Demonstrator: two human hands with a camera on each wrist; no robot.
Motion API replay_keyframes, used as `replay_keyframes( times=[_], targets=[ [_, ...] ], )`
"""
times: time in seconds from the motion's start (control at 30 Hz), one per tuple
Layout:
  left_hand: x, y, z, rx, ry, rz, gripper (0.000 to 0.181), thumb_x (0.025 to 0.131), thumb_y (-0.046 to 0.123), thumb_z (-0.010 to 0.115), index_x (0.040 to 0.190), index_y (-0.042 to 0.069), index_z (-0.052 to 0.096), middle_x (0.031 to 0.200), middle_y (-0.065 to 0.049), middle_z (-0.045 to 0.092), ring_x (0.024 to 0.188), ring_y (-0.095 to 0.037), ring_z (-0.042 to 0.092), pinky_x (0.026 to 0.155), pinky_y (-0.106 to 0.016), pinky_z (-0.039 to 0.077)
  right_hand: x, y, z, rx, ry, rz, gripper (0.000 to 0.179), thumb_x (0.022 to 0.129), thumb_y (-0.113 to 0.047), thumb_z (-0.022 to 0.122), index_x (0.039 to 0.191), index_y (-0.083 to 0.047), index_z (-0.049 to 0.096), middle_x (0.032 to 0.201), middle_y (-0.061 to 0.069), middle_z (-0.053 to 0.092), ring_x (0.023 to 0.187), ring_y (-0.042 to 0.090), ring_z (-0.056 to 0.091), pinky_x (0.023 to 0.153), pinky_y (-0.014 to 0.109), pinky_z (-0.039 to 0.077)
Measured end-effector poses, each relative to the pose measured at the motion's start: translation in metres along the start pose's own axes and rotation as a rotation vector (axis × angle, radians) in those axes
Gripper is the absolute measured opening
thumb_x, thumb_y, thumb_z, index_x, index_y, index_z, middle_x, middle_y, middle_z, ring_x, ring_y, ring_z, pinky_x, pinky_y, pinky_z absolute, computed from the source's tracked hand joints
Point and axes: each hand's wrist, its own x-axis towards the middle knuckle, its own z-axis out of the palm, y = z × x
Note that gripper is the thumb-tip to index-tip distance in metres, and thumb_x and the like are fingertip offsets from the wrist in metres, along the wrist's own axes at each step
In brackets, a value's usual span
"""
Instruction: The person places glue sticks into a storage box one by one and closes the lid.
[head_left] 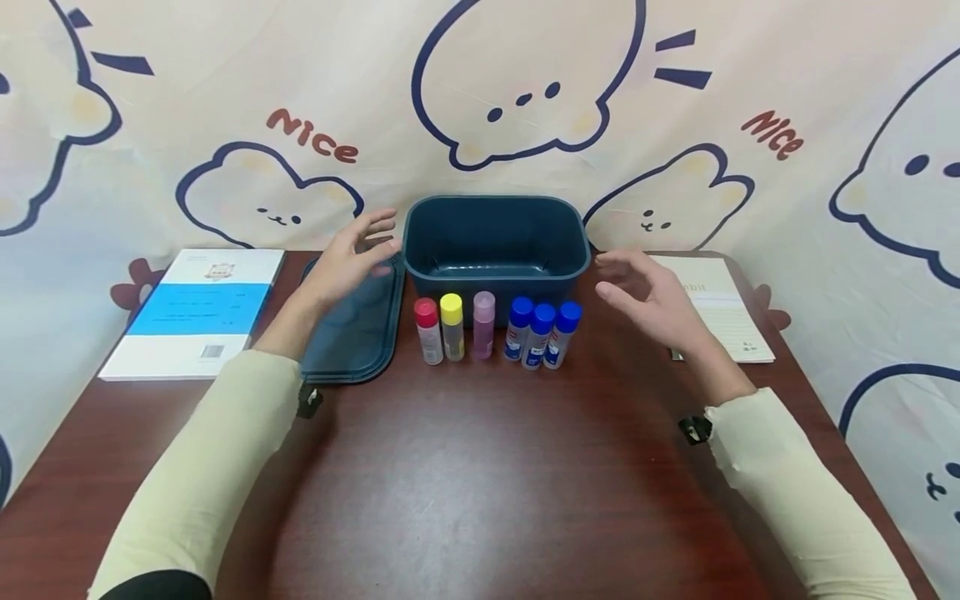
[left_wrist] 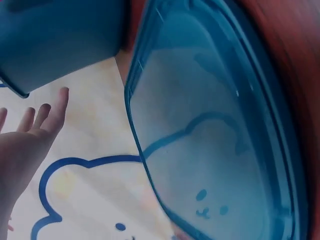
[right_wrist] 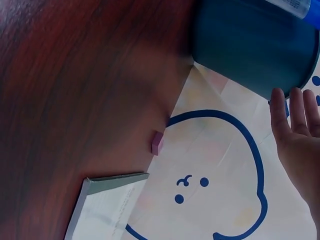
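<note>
A dark blue-green plastic bin (head_left: 495, 237) stands at the back of the table, its top uncovered. My left hand (head_left: 356, 257) hovers at the bin's left side, fingers spread and holding nothing; a gap shows between its fingertips and the bin in the left wrist view. On the other side is my right hand (head_left: 648, 300), fingers loosely extended, also holding nothing. In front of the bin stand a red-capped tube (head_left: 430, 333), a yellow-capped tube (head_left: 453, 329), a purple tube (head_left: 483, 327) and three blue-capped tubes (head_left: 536, 337), looking like glue sticks.
The bin's flat lid (head_left: 352, 333) lies left of it, beneath my left hand. A white-and-blue book (head_left: 198, 308) lies further left. At the right is a cream notebook (head_left: 723, 300), partly behind my right hand. A small pink block (right_wrist: 157, 143) sits near the table's back edge.
</note>
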Motion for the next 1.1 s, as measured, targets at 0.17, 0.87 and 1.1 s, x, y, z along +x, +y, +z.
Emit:
replay_keyframes(
  times=[0.17, 0.87, 1.1],
  targets=[
    [0.001, 0.002, 0.003, -0.151, 0.012, -0.043, 0.055, 0.105, 0.023, 0.055, 0.156, 0.011, 0.035, 0.156, -0.013, 0.038, 0.135, -0.033, 0.045, 0.104, -0.055, 0.046, -0.004, 0.001, 0.004, 0.075, -0.024, 0.037, 0.047, 0.095, -0.024, 0.072, 0.137, -0.009, 0.058, 0.132, 0.008, 0.063, 0.115, 0.026, 0.064, 0.098, 0.05, 0.052],
    [0.012, 0.0, 0.016, -0.269, 0.052, -0.131, 0.047, 0.104, 0.017, 0.053, 0.148, 0.011, 0.037, 0.147, -0.016, 0.037, 0.126, -0.03, 0.044, 0.1, -0.055, 0.049, -0.006, 0.0, 0.014, 0.167, -0.156, 0.027, 0.042, 0.092, -0.02, 0.074, 0.131, -0.009, 0.063, 0.125, 0.005, 0.068, 0.108, 0.021, 0.066, 0.094, 0.043, 0.055],
    [0.016, -0.001, 0.02, -0.301, 0.09, -0.143, 0.046, 0.104, 0.015, 0.052, 0.148, 0.012, 0.039, 0.144, -0.016, 0.039, 0.127, -0.031, 0.044, 0.103, -0.057, 0.046, -0.008, 0.002, 0.018, 0.192, -0.203, 0.047, 0.044, 0.092, -0.019, 0.076, 0.132, -0.008, 0.062, 0.128, 0.005, 0.065, 0.109, 0.022, 0.064, 0.092, 0.038, 0.056]
  ],
)
